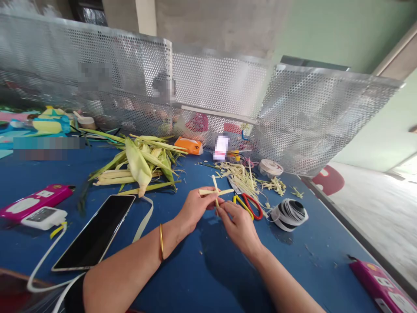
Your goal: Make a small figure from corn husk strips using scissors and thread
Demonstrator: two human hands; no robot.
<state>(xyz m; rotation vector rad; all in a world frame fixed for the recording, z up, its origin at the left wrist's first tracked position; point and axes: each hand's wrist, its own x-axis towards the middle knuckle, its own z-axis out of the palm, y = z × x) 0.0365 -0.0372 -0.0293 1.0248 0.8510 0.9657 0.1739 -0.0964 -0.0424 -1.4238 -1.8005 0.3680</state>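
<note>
Pale strips of corn husk (pixel 224 191) cross each other between my two hands, above the blue table. My left hand (pixel 198 204) pinches the strips where they cross, thumb on top. Just to the right, my right hand (pixel 237 221) grips the lower end of a strip between thumb and fingers. Scissors with red and yellow handles (pixel 252 206) lie right behind my right hand. A spool of white thread (pixel 289 215) rests to the right of them. Beyond the scissors spreads a heap of husk scraps (pixel 239 176).
Corn husks (pixel 138 167) are piled at the back left. A large phone (pixel 94 232), a white cabled device (pixel 44 217) and a magenta pack (pixel 48 198) lie left. An orange pack (pixel 189 146), lit phone (pixel 221 147) and tape roll (pixel 271 168) sit near the perforated metal screen (pixel 215 78).
</note>
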